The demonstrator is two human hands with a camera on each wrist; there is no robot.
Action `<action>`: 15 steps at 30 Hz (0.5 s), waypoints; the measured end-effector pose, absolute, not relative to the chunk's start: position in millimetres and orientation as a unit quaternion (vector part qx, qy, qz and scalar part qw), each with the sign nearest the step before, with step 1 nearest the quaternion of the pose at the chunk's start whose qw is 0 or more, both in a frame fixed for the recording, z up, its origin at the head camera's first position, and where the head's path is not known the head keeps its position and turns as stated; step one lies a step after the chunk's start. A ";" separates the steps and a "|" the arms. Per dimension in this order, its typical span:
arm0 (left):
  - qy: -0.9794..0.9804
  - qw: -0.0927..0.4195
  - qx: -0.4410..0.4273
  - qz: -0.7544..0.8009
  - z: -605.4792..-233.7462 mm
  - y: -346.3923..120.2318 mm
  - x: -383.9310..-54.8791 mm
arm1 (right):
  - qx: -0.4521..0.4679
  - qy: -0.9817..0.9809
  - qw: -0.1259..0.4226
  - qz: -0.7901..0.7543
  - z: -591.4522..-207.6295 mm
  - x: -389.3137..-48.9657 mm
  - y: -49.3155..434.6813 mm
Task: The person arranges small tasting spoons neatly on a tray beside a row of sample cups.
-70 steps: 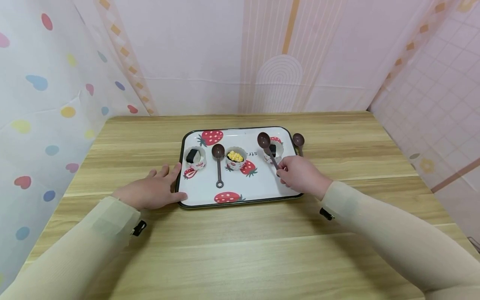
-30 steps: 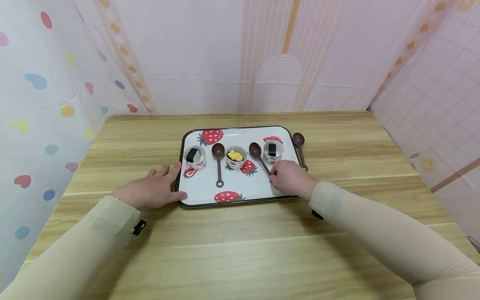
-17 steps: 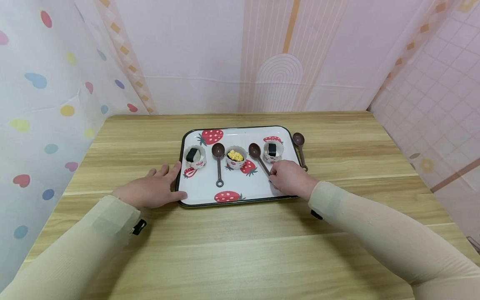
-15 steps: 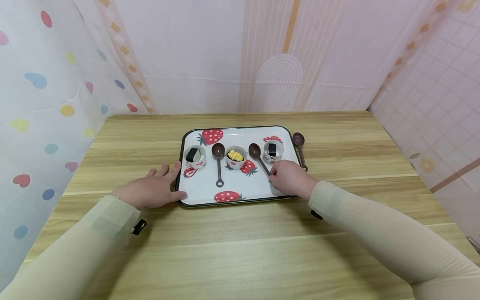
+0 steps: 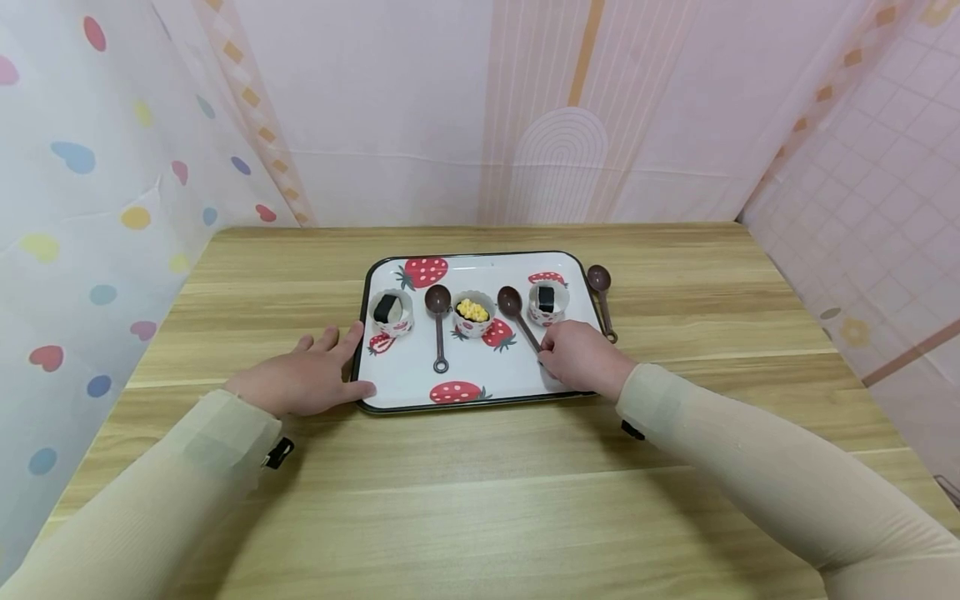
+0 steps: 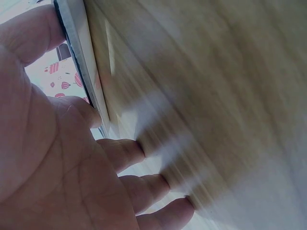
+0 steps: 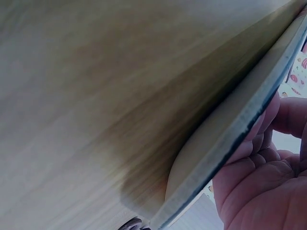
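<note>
A white tray (image 5: 405, 387) with a dark rim and strawberry prints lies on the table. My right hand (image 5: 588, 357) pinches the handle end of a brown spoon (image 5: 511, 302), which lies on the tray between the middle and right cups; the handle's tip is hidden by the fingers. My left hand (image 5: 303, 379) rests with spread fingers at the tray's left edge, thumb over the rim. A second brown spoon (image 5: 438, 302) lies between the left cup (image 5: 397, 327) and the middle cup (image 5: 473, 327). The right cup (image 5: 547, 317) stands just behind my right hand.
A third brown spoon (image 5: 600, 281) lies on the wooden table (image 5: 480, 500) just beyond the tray's right edge. The left and right cups hold rice pieces with black bands; the middle one holds a yellow-topped piece. Patterned curtains (image 5: 390, 108) enclose the back and sides.
Over the last two seconds my right hand has brought the spoon left and down from over the right cup to the tray surface. Since then it has stayed in place. My left hand has not moved.
</note>
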State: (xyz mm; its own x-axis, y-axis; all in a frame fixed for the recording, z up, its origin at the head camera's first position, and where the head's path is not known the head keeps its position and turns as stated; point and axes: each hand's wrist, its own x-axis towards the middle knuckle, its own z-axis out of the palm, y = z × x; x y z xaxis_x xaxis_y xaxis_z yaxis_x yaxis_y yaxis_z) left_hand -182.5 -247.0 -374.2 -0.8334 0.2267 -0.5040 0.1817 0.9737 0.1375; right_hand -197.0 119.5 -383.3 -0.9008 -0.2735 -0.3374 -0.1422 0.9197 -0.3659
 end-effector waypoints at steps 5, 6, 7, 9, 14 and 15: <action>0.957 0.268 0.106 0.041 -375.0 -247.2 -183.3 | -0.108 0.960 0.192 -0.171 -384.5 -197.2 119.6; 0.957 0.268 0.105 0.041 -375.0 -247.2 -183.2 | -0.108 0.961 0.192 -0.170 -384.5 -197.2 119.6; 0.957 0.269 0.105 0.042 -374.9 -247.2 -183.1 | -0.108 0.961 0.192 -0.170 -384.4 -197.2 119.6; 0.957 0.269 0.105 0.042 -374.7 -247.1 -182.6 | -0.106 0.960 0.193 -0.170 -384.3 -197.2 119.5; 0.957 0.267 0.106 0.042 -374.6 -246.9 -181.8 | -0.100 0.959 0.196 -0.178 -384.1 -197.0 119.8; 0.957 0.267 0.106 0.042 -374.7 -246.8 -181.7 | -0.100 0.959 0.196 -0.179 -383.9 -196.9 119.8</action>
State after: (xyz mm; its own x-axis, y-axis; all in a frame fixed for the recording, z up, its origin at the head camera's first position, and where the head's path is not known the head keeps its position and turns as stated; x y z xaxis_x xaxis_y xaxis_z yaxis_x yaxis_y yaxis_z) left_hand -181.7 -246.8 -374.7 -0.8352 0.2257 -0.5015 0.1806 0.9739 0.1375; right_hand -196.9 119.8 -383.9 -0.9034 -0.2619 -0.3396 -0.1221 0.9161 -0.3818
